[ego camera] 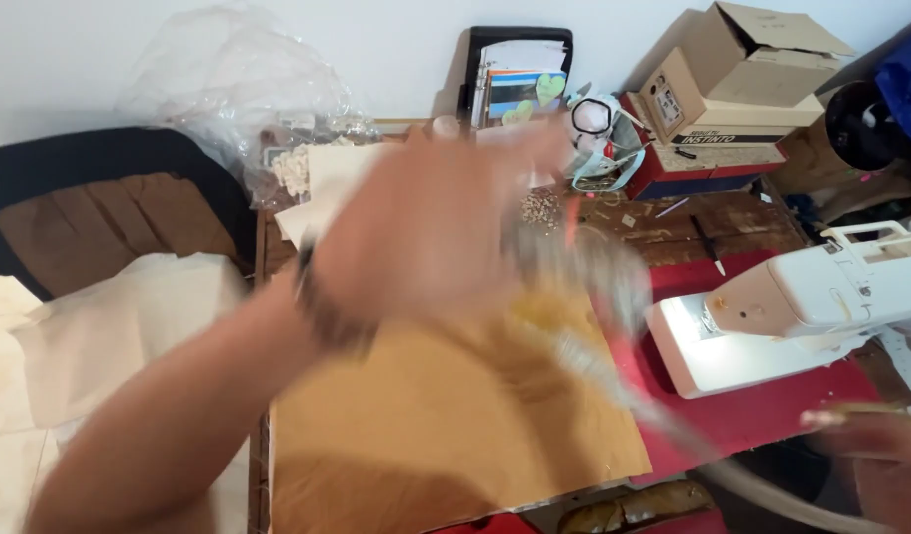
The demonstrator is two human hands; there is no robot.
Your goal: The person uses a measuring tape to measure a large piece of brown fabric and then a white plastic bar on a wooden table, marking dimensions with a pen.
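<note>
Blurred left hand (426,237), fingers unclear, over tan fabric (446,425); red table (762,405), white wall (376,40).

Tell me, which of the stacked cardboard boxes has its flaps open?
The top cardboard box, plain brown with lid flaps raised. The printed box under it is closed.
</note>
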